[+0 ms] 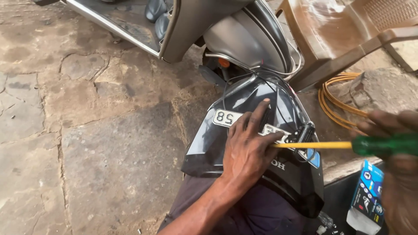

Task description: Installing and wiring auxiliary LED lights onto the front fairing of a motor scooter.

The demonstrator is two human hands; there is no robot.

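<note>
Left hand [248,150] lies flat, fingers spread, on the dark scooter front panel [217,143] and its number plate [227,117]; right hand [394,143], blurred, grips a green-handled screwdriver [348,145], tip at the left fingertips

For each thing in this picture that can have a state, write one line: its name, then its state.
left hand: spread flat on the panel, steadying it
right hand: closed around the screwdriver handle
screwdriver: held level, tip at the panel
black scooter panel: detached, resting on the person's lap
brown plastic chair: standing, unoccupied
orange cable: coiled on the ground
</note>
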